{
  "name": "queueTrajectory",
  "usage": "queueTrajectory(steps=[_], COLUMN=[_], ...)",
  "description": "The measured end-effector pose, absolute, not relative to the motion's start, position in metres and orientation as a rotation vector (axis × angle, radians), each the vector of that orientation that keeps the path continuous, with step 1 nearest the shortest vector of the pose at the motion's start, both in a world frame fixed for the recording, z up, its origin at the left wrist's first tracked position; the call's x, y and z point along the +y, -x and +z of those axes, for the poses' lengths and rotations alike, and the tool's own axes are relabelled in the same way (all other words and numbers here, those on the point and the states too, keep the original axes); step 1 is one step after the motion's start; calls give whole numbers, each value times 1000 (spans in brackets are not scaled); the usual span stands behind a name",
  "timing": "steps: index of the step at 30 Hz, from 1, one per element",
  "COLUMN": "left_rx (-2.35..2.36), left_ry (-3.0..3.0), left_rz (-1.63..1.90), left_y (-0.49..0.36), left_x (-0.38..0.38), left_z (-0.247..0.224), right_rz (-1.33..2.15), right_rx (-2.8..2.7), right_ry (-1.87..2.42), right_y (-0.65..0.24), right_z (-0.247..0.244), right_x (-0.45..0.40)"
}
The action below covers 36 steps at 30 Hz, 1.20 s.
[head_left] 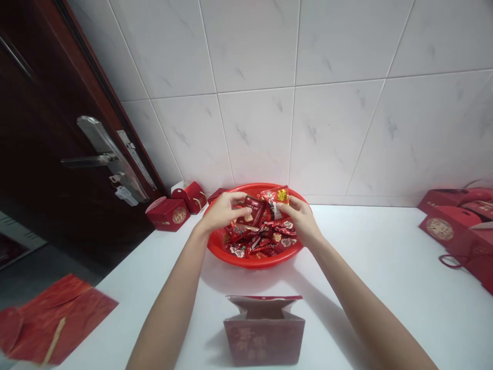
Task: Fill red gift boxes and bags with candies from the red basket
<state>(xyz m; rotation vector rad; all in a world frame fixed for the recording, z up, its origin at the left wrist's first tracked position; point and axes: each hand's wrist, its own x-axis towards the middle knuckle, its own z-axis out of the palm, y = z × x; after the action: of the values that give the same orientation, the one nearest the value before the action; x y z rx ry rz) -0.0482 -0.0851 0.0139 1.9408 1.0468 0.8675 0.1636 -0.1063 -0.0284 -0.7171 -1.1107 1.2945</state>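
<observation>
Both hands are over a red plastic basket [256, 263] heaped with small candy packets [265, 242] in red wrappers. Between the thumb and fingers of my left hand [225, 210] is a dark red candy packet [254, 209]. My right hand [302, 220] pinches a brighter red candy packet [278, 196] with gold print, held upright beside the first. In front of the basket, nearer to me, a dark red paper gift box [264, 339] stands with its top open. What lies inside that box is hidden.
Two small red boxes, one nearer [168, 214] and one behind [192, 196], stand at the table's back left. A flattened red bag [57, 318] lies front left. Several red boxes [447, 228] crowd the right edge. A tiled wall [258, 139] rises behind; a door handle [88, 160] is at left.
</observation>
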Motion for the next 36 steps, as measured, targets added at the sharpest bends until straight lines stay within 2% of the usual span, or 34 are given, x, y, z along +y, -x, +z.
queueTrajectory(steps=[11, 19, 22, 28, 36], left_rx=[964, 1071, 1251, 1241, 1221], left_ry=[-1747, -1872, -2046, -2328, -2373], left_rz=[1142, 1134, 937, 43, -254], left_y=[37, 36, 40, 45, 37], left_x=[-81, -72, -68, -69, -82], left_z=[6, -5, -12, -15, -10], right_rz=[1274, 1299, 1178, 1071, 1055], right_rx=[-1140, -1176, -1131, -1116, -1141], right_ry=[741, 726, 734, 812, 833], right_y=[-165, -162, -162, -162, -161], right_z=[-28, -27, -32, -37, -31], right_x=[-105, -109, -105, -101, -105])
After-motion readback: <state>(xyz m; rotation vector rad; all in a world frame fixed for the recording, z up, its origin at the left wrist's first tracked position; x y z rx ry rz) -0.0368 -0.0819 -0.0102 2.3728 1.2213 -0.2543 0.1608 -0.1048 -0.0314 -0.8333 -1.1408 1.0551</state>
